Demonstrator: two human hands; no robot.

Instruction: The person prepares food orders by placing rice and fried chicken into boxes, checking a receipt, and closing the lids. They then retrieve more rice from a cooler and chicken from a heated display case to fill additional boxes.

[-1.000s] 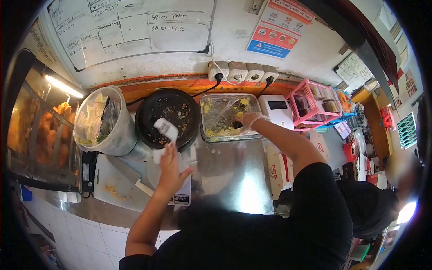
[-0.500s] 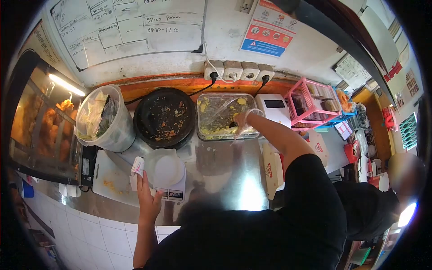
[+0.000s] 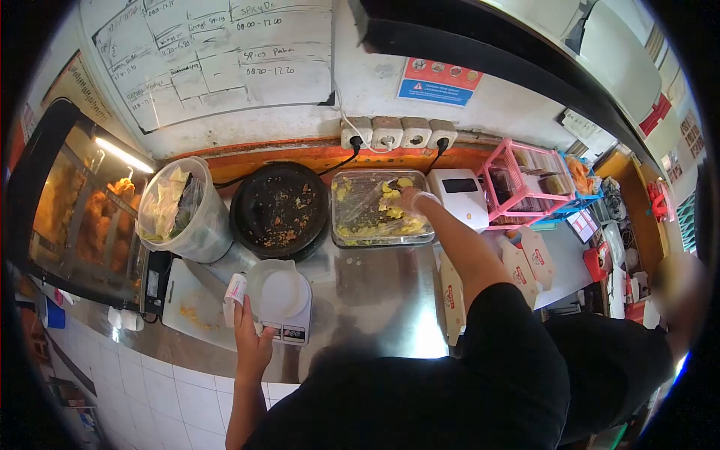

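One white container [image 3: 235, 289] is held in the left hand [image 3: 252, 342]; unclear whether the right hand [image 3: 412, 199] grips yellow food [image 3: 394, 213].

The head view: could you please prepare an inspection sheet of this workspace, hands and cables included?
Surface: shiny metal counter, with glare at its near right.
Job's things: clear tray of yellow food; kitchen scale bearing a pale container.
Clutter: yellow crumbs on the cutting board; crumbs in a round black dish.
Left hand: holds a white item with red print.
Right hand: clear-gloved, at the yellow food.
Cables: black cord and white cord at the socket strip.
Surroundings: lit display case left; whiteboard behind; another person right.
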